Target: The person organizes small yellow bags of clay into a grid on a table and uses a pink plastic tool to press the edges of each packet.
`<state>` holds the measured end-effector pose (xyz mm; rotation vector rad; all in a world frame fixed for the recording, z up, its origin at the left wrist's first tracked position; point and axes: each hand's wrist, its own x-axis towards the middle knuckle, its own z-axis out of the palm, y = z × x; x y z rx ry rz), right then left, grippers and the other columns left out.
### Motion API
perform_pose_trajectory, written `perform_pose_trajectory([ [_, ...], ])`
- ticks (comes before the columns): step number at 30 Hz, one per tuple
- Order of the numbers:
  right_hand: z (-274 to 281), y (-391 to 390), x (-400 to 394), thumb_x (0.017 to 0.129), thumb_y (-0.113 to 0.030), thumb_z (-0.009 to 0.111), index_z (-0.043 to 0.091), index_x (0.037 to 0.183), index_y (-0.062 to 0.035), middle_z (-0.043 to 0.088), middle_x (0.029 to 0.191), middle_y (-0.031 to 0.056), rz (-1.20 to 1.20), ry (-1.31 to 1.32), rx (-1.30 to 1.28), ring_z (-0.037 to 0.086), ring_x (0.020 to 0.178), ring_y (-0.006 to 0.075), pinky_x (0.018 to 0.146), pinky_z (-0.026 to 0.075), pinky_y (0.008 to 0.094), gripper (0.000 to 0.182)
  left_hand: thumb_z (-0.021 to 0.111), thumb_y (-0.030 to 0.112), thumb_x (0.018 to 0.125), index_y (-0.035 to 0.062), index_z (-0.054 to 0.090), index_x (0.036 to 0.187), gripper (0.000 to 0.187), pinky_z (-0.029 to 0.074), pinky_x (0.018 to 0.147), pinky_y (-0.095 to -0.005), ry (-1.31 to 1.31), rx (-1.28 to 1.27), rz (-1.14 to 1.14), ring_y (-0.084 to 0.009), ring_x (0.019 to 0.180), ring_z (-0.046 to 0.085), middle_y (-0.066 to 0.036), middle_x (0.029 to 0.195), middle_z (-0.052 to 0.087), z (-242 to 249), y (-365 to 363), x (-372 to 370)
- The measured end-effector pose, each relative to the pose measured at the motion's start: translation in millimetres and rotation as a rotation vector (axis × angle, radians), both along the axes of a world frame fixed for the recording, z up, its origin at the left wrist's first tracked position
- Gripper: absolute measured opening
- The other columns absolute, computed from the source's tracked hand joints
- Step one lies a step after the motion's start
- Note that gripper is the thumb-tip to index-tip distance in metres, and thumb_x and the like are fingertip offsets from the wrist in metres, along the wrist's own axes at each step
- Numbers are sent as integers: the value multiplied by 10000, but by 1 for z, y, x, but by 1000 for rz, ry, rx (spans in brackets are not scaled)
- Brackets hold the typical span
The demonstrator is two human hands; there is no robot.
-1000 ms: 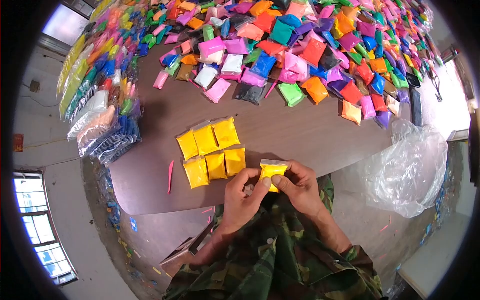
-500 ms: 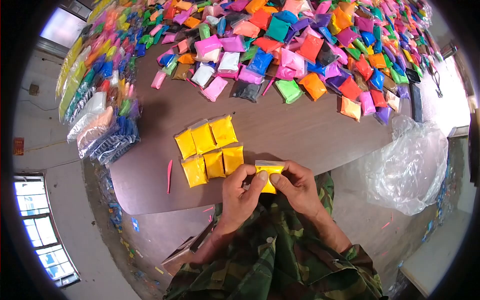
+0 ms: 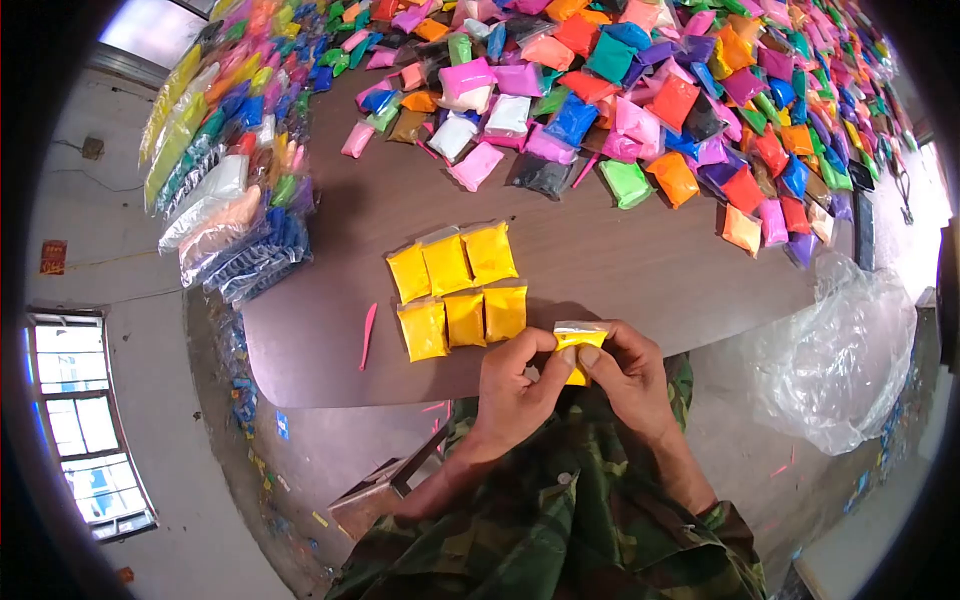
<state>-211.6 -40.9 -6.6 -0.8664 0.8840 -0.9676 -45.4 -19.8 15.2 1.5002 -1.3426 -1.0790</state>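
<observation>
Both hands pinch one small clear packet of yellow modelling clay [image 3: 580, 341] at the table's front edge. My left hand [image 3: 521, 385] grips its left side, thumb pressed on the front. On the right side my right hand [image 3: 632, 377] holds it the same way, the two thumbs close together. The packet's clear top strip sticks up above the fingers, while its lower part is partly hidden by the thumbs. Just left of the hands, several yellow packets [image 3: 465, 318] lie flat in two rows. A pink plastic knife-like tool [image 3: 368, 337] rests farther left.
A large heap of coloured packets [image 3: 573, 120] covers the back of the brown table [image 3: 330, 350]. Bigger bags of packets [image 3: 225, 200] are stacked at the left edge. A crumpled clear plastic bag [image 3: 835, 360] hangs by the right edge. An open box [image 3: 385, 490] stands below the table.
The camera view has shifted, so the table and hands appear farther right. Both hands keep hold of the same yellow packet, with the thumbs now closer together on it.
</observation>
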Motion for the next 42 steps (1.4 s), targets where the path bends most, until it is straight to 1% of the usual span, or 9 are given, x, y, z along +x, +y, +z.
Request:
perform_pose_trajectory([
  [5,-4,1,0,1008,-146,676,658,1141,11,662,939,-15,-54,-11,-26,566,828,31,714,478,205,206,702,130,956,-17,626,1000,171,466,660,-225,21,-52,-32,-45,759,561,-10,841,644,-3,-1,-4],
  [11,-10,4,3,1000,-138,687,669,1128,6,674,968,-2,-126,-11,-78,581,853,41,738,487,205,194,698,143,966,-7,623,1030,179,456,646,-215,179,124,-43,-41,747,556,-8,843,641,-5,6,-4],
  [17,2,-1,1,1004,-151,682,648,1170,18,682,1012,13,-24,-1,-29,609,901,62,799,517,228,240,706,145,961,7,627,964,159,399,586,-206,69,91,-11,-20,696,520,18,784,613,-6,7,0],
  [19,5,-2,-2,1006,-155,680,639,1178,22,683,1020,14,47,-21,-7,616,911,69,815,522,235,250,705,144,962,9,628,948,156,394,583,-205,25,33,-8,-20,693,518,17,786,614,-7,6,0],
  [23,4,0,-2,1003,-140,681,639,1167,17,688,1026,21,11,-70,41,622,916,73,823,527,244,231,699,143,966,3,624,966,159,417,602,-208,-14,21,-50,-31,707,540,8,804,619,-6,6,1],
  [29,-11,5,0,990,-117,692,646,1154,11,698,1036,31,-103,-105,-7,628,914,75,817,535,250,213,698,150,973,-17,624,1037,193,501,674,-224,466,164,39,-61,766,619,-39,871,661,1,7,-9],
  [32,-12,2,2,991,-116,691,648,1159,8,698,1038,31,-151,-145,-8,629,917,77,810,536,249,213,695,140,975,-15,628,1029,177,506,656,-227,391,230,-15,-57,739,620,-39,853,671,-5,9,-4],
  [38,6,-1,2,1003,-145,680,635,1195,3,691,1051,29,-71,-132,50,630,944,79,818,542,256,246,677,123,985,-6,628,973,139,489,604,-224,152,137,-35,-56,661,592,-21,758,650,-9,6,1],
  [42,2,-3,-3,1006,-151,676,633,1205,4,688,1049,31,-39,-129,52,638,957,86,843,545,259,256,690,137,981,-8,630,965,158,486,594,-225,182,140,-50,-56,665,591,-26,764,656,-8,7,-2],
])
